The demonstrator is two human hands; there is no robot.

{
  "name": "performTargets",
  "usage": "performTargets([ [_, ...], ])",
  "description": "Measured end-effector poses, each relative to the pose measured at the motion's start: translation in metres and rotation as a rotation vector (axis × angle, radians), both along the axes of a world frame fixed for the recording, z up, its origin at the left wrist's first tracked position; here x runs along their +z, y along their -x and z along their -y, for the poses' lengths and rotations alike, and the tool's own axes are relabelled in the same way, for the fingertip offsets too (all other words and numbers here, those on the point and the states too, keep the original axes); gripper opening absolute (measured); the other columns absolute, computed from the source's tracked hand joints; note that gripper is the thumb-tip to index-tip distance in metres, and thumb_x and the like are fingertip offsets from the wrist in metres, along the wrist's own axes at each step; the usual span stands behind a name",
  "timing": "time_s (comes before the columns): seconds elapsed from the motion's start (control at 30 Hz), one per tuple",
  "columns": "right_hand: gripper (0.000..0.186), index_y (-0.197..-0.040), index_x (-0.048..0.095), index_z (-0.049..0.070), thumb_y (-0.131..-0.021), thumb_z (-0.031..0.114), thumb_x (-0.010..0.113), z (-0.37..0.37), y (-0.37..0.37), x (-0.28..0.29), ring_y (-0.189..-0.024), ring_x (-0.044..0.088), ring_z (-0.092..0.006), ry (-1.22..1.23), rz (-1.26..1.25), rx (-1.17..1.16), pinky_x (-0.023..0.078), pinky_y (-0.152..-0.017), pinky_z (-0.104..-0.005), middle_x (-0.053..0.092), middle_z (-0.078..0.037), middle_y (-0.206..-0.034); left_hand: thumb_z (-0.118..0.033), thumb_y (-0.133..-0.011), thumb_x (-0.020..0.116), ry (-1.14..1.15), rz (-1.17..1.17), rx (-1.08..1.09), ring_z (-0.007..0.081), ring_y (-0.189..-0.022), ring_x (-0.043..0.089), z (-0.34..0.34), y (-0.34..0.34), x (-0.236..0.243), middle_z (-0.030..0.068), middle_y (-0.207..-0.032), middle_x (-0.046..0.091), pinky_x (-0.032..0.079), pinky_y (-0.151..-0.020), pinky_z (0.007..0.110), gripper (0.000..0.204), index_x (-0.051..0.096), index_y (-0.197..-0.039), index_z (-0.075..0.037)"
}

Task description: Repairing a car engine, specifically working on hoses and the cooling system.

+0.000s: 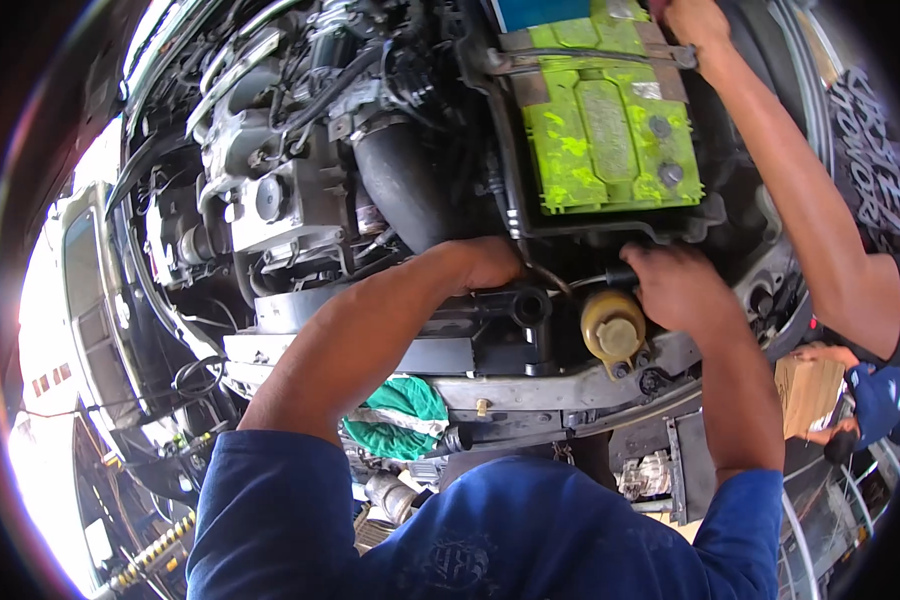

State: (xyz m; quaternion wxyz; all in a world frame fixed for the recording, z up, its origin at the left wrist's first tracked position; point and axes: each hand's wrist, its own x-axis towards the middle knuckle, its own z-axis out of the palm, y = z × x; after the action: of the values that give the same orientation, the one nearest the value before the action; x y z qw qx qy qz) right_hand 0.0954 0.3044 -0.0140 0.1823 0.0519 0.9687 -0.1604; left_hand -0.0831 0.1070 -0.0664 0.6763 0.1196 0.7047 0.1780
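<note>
- Rod (597, 280): in the engine bay, in front of the battery (610, 125) and just above the reservoir (612, 330) in view; thin and pale, with a dark right end.
- Orientation: long axis runs roughly left to right, nearly level in view; pale end points left, dipping slightly toward the wearer; dark end meets the right hand.
- Right hand (675, 285): fingers curled, grasping the dark end.
- Left hand (488, 262): reaches down beside the wide black hose (402, 185); fingers hidden, so whether it grips anything cannot be told.
- Battery: bright yellow-green, beneath a strap (592, 55); long axis runs away from the wearer.
- Co-worker's hand (697, 28): at the battery's far right; grip cannot be told.
- Green cloth (400, 415): near the left forearm, at the bay's front edge.
</note>
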Motion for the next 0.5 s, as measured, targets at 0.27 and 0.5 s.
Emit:
performTargets([
  [0.27,0.039,-0.115,0.054,0.008,-0.076,0.012,0.061,-0.002,0.006,0.017,-0.086,0.059,-0.0347,0.155,0.049,-0.105,0.047,-0.079,-0.0439,0.063,-0.016,-0.093,-0.013,-0.079,0.056,0.025,-0.108,-0.081,0.0204,-0.072,0.061,-0.002,-0.002,0.019,0.011,-0.089,0.065,0.048,-0.056,0.036,0.024,0.066,-0.097,0.0],
  [0.5,0.039,-0.115,0.055,0.006,-0.077,0.012,0.059,0.0,-0.006,0.009,-0.096,0.058,-0.0325,0.148,0.072,-0.066,0.046,-0.084,-0.0425,0.061,-0.017,-0.102,-0.015,-0.081,0.056,0.041,-0.124,-0.227,0.0201,-0.08,0.061,-0.004,0.003,0.017,0.0129,-0.095,0.066,0.048,-0.066,0.036,0.025,0.066,-0.099,-0.001],
])
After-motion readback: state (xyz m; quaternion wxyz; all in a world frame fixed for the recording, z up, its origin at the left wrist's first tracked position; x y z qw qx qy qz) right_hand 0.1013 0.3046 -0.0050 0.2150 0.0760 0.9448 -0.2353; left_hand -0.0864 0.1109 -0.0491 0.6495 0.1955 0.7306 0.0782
